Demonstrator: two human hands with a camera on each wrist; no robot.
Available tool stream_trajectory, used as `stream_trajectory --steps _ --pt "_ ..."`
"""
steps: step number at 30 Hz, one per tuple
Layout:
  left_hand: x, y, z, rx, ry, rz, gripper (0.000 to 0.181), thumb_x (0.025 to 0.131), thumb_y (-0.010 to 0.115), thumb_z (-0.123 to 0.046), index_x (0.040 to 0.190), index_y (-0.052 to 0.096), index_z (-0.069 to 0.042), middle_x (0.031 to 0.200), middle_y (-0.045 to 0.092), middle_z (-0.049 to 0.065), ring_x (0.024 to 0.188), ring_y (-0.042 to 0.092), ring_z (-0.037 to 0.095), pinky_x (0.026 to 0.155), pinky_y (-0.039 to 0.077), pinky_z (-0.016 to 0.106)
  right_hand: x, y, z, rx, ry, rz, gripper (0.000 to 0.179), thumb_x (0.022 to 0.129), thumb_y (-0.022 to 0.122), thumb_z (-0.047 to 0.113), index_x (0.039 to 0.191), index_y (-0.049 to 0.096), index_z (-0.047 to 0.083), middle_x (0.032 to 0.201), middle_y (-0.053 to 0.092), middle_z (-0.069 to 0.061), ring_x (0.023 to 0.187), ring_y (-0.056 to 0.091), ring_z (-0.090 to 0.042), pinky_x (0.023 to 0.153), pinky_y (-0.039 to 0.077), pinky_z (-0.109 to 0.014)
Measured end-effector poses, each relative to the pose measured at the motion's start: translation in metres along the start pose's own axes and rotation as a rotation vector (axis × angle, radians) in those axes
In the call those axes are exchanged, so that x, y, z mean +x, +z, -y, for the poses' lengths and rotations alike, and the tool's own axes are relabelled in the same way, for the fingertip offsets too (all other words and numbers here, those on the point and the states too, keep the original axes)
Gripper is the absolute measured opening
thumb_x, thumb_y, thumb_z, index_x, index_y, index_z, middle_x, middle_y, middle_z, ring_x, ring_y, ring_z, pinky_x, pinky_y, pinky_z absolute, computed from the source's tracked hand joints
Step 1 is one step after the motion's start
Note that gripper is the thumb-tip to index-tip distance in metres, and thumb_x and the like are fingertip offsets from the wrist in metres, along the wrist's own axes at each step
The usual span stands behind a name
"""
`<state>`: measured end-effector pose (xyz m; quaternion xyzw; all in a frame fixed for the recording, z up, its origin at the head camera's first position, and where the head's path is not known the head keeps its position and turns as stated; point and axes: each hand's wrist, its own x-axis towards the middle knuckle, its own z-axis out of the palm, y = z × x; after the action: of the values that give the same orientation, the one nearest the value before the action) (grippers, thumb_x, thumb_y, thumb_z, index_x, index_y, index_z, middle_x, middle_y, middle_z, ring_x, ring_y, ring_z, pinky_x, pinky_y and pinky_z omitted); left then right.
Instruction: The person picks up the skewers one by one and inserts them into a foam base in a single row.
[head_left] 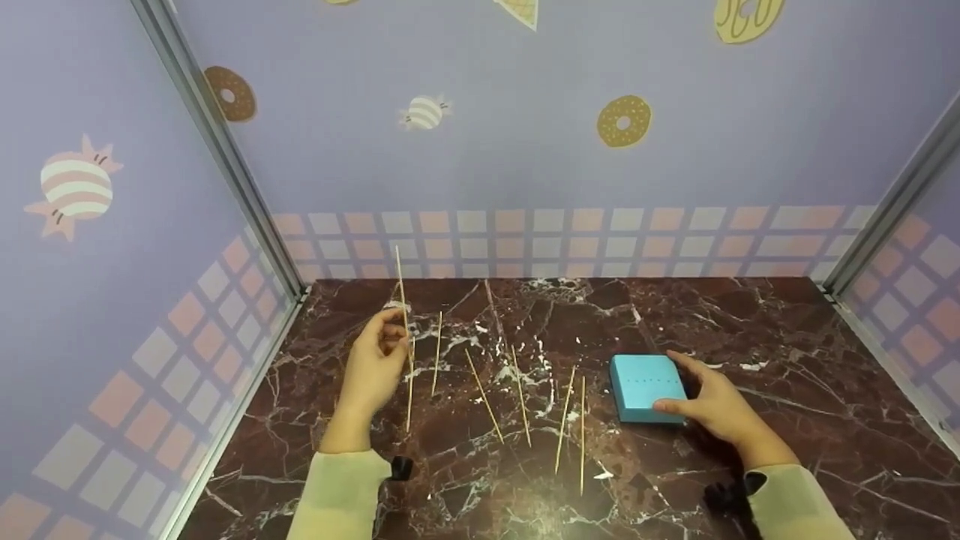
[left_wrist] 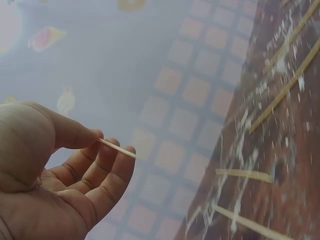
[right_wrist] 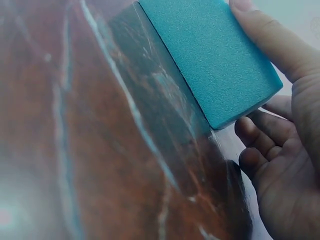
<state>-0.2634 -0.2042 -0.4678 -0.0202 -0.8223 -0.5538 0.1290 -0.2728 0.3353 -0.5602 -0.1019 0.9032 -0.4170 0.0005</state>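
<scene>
Between thumb and fingertips my left hand [head_left: 375, 367] pinches a thin wooden stick [head_left: 401, 285], raised over the left part of the table. In the left wrist view the same stick [left_wrist: 119, 148] pokes out past the fingertips. Several more thin sticks [head_left: 520, 397] lie spread across the middle of the table, pointing roughly away from me. On the right, a light blue box [head_left: 649, 382] sits on the tabletop. My right hand [head_left: 716, 405] grips its right side, thumb at the near corner and fingers toward the far corner; the right wrist view shows the thumb along the box [right_wrist: 215, 60].
The table [head_left: 780, 352] is dark red-brown marble with white veins and a glossy surface. A purple back wall [head_left: 517, 165] with printed sweets and a tiled band closes off the far edge. Side walls in metal frames [head_left: 217, 150] stand left and right.
</scene>
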Motion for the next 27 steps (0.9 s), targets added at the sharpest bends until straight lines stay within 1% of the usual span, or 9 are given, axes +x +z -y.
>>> stream_trajectory --steps 3,6,8,12,14,16,18,21,27 --pt "-0.001 0.011 -0.011 -0.03 0.033 0.005 0.046 0.11 0.066 0.002 0.155 0.062 -0.007 0.122 0.072 0.018 0.096 0.074 0.028 0.073 0.058 0.023 -0.001 0.0 0.001 0.005 0.005 0.018 0.104 0.093 0.096 0.035 0.174 0.04 0.001 0.172 0.047 -0.035 0.155 0.052 -0.053 0.121 0.05 -0.063" --pt "0.0 0.026 -0.021 -0.091 0.066 0.022 0.043 0.109 0.067 0.003 0.151 0.063 -0.003 0.119 0.074 0.018 0.096 0.076 0.029 0.074 0.063 0.024 -0.001 -0.001 0.001 0.014 0.009 0.029 0.106 0.093 0.096 0.037 0.174 0.038 0.0 0.175 0.041 -0.036 0.162 0.039 -0.059 0.127 0.04 -0.077" --pt "0.001 0.037 -0.027 -0.159 0.079 0.041 0.043 0.107 0.069 0.005 0.149 0.064 -0.001 0.117 0.075 0.02 0.093 0.077 0.031 0.077 0.068 0.029 -0.002 -0.001 0.001 0.006 0.011 0.033 0.106 0.094 0.095 0.039 0.174 0.038 0.0 0.176 0.038 -0.037 0.164 0.033 -0.061 0.128 0.037 -0.08" --pt "0.004 0.058 -0.04 -0.25 0.091 0.076 0.041 0.104 0.071 0.006 0.145 0.065 0.002 0.115 0.076 0.021 0.093 0.079 0.028 0.083 0.072 0.035 -0.002 -0.001 0.0 0.001 0.004 0.029 0.106 0.093 0.096 0.037 0.174 0.038 -0.002 0.176 0.038 -0.038 0.164 0.034 -0.061 0.128 0.039 -0.078" --pt "0.005 0.066 -0.045 -0.272 0.1 0.089 0.04 0.103 0.071 0.006 0.143 0.066 0.002 0.116 0.075 0.021 0.094 0.078 0.026 0.083 0.072 0.034 -0.001 0.0 0.0 -0.002 0.0 0.029 0.107 0.093 0.096 0.038 0.174 0.038 -0.002 0.175 0.039 -0.038 0.164 0.035 -0.061 0.129 0.038 -0.078" --pt "0.006 0.072 -0.049 -0.283 0.113 0.096 0.038 0.102 0.071 0.006 0.14 0.067 0.001 0.115 0.073 0.02 0.093 0.077 0.024 0.08 0.07 0.031 -0.001 0.001 -0.001 0.001 0.001 0.03 0.107 0.093 0.096 0.038 0.174 0.038 -0.001 0.176 0.039 -0.038 0.164 0.034 -0.061 0.129 0.036 -0.079" --pt "0.006 0.078 -0.052 -0.284 0.132 0.098 0.037 0.101 0.071 0.007 0.137 0.068 0.002 0.115 0.072 0.023 0.093 0.074 0.021 0.078 0.068 0.028 0.0 0.001 -0.002 -0.002 0.003 0.032 0.107 0.093 0.095 0.039 0.174 0.038 -0.001 0.176 0.039 -0.037 0.164 0.035 -0.061 0.129 0.036 -0.08" --pt "0.007 0.084 -0.054 -0.242 0.157 0.084 0.035 0.099 0.072 0.006 0.133 0.07 0.001 0.112 0.073 0.021 0.092 0.072 0.017 0.077 0.063 0.025 0.0 0.001 -0.002 -0.005 0.009 0.031 0.107 0.093 0.095 0.041 0.174 0.038 0.0 0.176 0.039 -0.037 0.163 0.036 -0.061 0.129 0.036 -0.08" --pt "0.007 0.09 -0.056 -0.202 0.158 0.083 0.051 0.099 0.072 0.006 0.147 0.064 -0.007 0.114 0.073 0.017 0.094 0.072 0.018 0.078 0.061 0.024 -0.001 -0.001 -0.001 -0.005 0.02 0.032 0.109 0.093 0.095 0.043 0.174 0.037 0.0 0.176 0.038 -0.037 0.163 0.036 -0.062 0.13 0.035 -0.08"
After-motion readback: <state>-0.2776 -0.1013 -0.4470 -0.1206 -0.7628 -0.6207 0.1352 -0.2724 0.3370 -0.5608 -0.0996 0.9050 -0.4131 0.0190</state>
